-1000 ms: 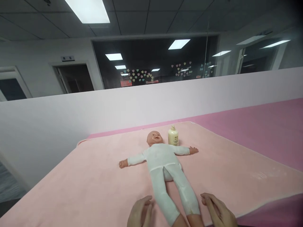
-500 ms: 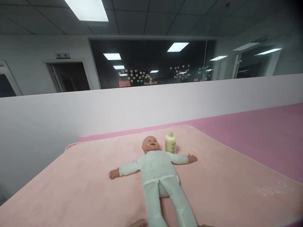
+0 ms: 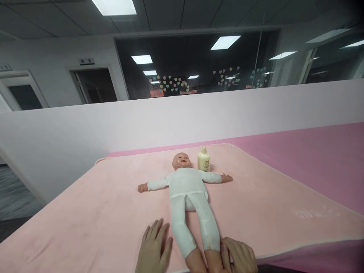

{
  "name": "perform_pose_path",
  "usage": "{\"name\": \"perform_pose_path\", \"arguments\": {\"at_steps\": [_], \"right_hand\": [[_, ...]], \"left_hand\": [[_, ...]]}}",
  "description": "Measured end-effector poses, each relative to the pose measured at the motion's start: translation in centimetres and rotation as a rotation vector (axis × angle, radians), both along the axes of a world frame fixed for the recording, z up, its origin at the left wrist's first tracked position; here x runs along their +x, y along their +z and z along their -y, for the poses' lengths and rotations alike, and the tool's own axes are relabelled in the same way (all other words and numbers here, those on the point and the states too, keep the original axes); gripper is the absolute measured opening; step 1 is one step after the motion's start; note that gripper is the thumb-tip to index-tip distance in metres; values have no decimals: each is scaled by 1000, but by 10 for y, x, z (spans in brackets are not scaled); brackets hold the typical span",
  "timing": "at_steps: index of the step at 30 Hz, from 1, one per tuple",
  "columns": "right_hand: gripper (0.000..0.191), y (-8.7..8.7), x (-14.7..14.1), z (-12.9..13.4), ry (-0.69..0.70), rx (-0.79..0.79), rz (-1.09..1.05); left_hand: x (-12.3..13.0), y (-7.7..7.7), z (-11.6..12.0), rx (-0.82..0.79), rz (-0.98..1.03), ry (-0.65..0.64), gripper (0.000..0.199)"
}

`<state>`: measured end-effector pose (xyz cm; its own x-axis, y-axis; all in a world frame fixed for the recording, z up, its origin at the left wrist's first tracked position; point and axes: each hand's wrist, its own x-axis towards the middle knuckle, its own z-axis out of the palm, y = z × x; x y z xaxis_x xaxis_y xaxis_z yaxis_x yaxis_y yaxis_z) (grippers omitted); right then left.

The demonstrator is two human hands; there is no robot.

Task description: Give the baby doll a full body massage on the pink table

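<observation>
Baby doll (image 3: 188, 184) lies on its back on the peach blanket (image 3: 113, 204), head at twelve o'clock. I think the step now is setting my hands by its legs. My left hand (image 3: 155, 248), at seven, is loose and holds nothing, just beside one leg. My right hand (image 3: 240, 254), at five, curls by the other ankle; I can't tell if it grips. To hold both legs, my left would need to come in closer. The blanket spreads wide at nine and three; its edge is near at five. One pale yellow bottle (image 3: 204, 160) stands at one.
</observation>
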<state>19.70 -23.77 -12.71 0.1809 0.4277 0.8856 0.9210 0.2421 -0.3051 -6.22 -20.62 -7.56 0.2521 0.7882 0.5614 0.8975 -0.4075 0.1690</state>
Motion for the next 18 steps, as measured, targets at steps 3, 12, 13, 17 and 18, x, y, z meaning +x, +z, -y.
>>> {"name": "perform_pose_path", "arguments": {"at_steps": [3,12,13,17,18], "right_hand": [[10,-8,4,-1,27,75,45],[17,-24,15,2,41,156,219],[17,-25,16,2,35,144,230],[18,-23,15,4,38,161,225],[18,-22,14,5,43,165,215]], "left_hand": [[3,3,4,-6,17,7,34],[5,5,10,53,131,-28,27],[6,5,12,59,160,-23,26],[7,3,28,118,205,-21,24],[7,1,33,136,183,-40,23]]}}
